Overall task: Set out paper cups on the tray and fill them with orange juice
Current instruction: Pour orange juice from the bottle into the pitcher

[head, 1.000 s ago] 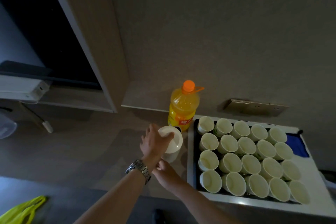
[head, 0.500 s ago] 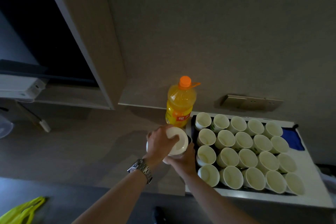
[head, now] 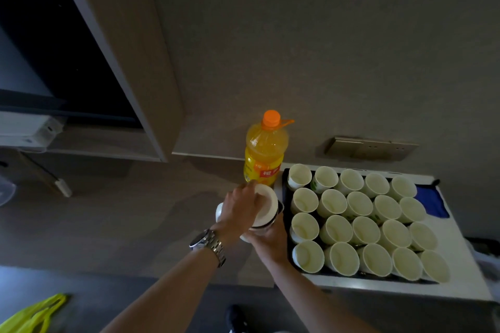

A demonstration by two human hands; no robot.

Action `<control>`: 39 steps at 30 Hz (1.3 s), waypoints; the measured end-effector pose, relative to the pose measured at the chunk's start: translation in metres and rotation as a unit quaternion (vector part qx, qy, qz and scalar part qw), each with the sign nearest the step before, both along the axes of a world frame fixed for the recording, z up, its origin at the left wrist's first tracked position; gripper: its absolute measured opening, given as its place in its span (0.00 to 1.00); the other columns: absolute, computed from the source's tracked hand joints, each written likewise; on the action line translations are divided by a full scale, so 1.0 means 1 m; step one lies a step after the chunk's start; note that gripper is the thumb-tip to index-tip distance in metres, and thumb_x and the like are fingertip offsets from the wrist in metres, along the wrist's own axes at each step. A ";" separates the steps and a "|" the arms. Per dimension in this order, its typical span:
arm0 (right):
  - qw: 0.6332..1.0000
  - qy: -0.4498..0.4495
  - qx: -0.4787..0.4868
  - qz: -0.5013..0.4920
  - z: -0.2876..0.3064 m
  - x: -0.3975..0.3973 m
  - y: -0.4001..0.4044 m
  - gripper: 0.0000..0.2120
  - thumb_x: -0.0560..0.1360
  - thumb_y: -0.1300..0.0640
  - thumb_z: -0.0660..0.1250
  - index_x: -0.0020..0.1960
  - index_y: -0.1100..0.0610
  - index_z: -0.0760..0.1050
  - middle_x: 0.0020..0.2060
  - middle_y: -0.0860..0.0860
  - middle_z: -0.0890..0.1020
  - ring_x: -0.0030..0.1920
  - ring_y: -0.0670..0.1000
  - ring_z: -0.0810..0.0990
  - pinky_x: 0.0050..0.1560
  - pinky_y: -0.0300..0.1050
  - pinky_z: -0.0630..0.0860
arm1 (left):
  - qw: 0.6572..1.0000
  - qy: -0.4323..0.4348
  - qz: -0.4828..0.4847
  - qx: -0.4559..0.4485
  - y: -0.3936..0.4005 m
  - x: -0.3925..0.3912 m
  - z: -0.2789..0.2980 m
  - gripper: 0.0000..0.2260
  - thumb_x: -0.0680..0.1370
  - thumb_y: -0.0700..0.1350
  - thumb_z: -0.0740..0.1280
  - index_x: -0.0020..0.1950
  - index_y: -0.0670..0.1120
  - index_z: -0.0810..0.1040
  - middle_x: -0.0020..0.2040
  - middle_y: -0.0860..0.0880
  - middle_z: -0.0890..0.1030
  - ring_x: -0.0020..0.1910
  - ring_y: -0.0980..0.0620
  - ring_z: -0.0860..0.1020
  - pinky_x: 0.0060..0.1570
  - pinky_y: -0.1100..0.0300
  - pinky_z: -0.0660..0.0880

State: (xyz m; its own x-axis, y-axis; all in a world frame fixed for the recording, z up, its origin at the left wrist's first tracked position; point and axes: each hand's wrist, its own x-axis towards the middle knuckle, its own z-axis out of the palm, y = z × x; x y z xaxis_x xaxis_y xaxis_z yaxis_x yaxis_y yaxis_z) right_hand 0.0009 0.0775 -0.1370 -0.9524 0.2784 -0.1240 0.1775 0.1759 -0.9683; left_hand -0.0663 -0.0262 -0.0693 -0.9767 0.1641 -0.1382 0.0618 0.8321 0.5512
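A dark tray [head: 284, 192] on the counter carries several white paper cups [head: 338, 228] standing in rows, all looking empty. Left of the tray my left hand [head: 240, 209], with a wristwatch, grips the rim of the top cup of a stack of paper cups [head: 266, 207]. My right hand [head: 270, 238] holds the stack from below, its fingers wrapped around the lower part. Just behind the stack stands an orange juice bottle [head: 266, 151] with an orange cap, upright and closed.
A blue cloth [head: 431, 201] lies at the tray's far right corner. A wall socket plate [head: 370, 147] sits behind the tray. A cabinet edge [head: 151, 116] rises at the left. A yellow bag [head: 32, 316] lies low at the left.
My right hand came up from under my left wrist to hold the stack's lower part. My left hand closed over the top cup's rim. The stack moved slightly towards the tray.
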 end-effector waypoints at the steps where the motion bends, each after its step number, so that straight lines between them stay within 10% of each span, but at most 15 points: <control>1: 1.000 0.005 -0.005 0.007 0.000 0.000 0.002 0.43 0.55 0.60 0.87 0.65 0.51 0.72 0.58 0.47 0.82 0.59 0.43 0.81 0.60 0.38 0.77 | 1.000 -0.002 -0.001 0.025 -0.004 -0.002 0.002 0.14 0.82 0.49 0.61 0.66 0.46 0.74 0.54 0.44 0.82 0.52 0.40 0.81 0.52 0.50 0.76; 12: 0.997 -0.007 -0.001 0.082 0.007 -0.016 0.019 0.40 0.60 0.67 0.84 0.66 0.50 0.71 0.56 0.42 0.82 0.59 0.40 0.80 0.56 0.30 0.74 | 0.925 -0.086 0.074 0.363 -0.046 0.012 -0.018 0.17 0.83 0.54 0.54 0.57 0.52 0.81 0.47 0.49 0.87 0.46 0.52 0.85 0.45 0.58 0.80; 21: 0.993 -0.020 -0.031 0.112 0.011 -0.016 0.018 0.46 0.55 0.62 0.85 0.67 0.48 0.67 0.61 0.46 0.79 0.61 0.42 0.79 0.60 0.37 0.75 | 0.901 -0.116 0.116 0.401 -0.044 0.016 -0.014 0.21 0.76 0.68 0.53 0.63 0.65 0.77 0.61 0.52 0.83 0.61 0.54 0.81 0.53 0.62 0.77; 26: 0.996 -0.035 0.057 0.059 0.037 -0.012 0.017 0.63 0.50 0.46 0.86 0.76 0.43 0.51 0.70 0.45 0.70 0.71 0.45 0.70 0.70 0.44 0.68 | 0.858 -0.033 0.202 0.471 -0.055 -0.013 0.014 0.10 0.85 0.50 0.60 0.59 0.54 0.81 0.60 0.51 0.83 0.59 0.53 0.81 0.58 0.54 0.77; 32: 0.989 -0.037 0.144 0.017 0.085 -0.050 0.027 0.59 0.65 0.34 0.71 0.82 0.51 0.40 0.82 0.54 0.52 0.81 0.56 0.50 0.79 0.61 0.54 | 0.913 0.085 0.103 0.385 -0.043 -0.083 0.085 0.12 0.82 0.37 0.66 0.51 0.56 0.79 0.48 0.56 0.82 0.44 0.63 0.78 0.48 0.67 0.73; 39: 0.987 -0.013 0.156 0.046 0.120 -0.133 0.032 0.51 0.65 0.35 0.75 0.79 0.54 0.57 0.75 0.54 0.64 0.76 0.55 0.62 0.75 0.57 0.64 | 0.978 0.114 -0.065 0.160 -0.009 -0.132 0.120 0.16 0.80 0.43 0.70 0.68 0.50 0.79 0.62 0.51 0.80 0.53 0.54 0.80 0.58 0.59 0.75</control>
State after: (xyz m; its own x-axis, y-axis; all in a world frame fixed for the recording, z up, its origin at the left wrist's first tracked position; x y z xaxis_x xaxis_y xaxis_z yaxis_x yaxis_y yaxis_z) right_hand -0.1323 0.1095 -0.0170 -0.9731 0.2196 -0.0702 0.1705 0.4804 -0.8603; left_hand -0.1987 -0.0355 0.0508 -0.9442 0.2883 0.1592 0.3070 0.5959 0.7420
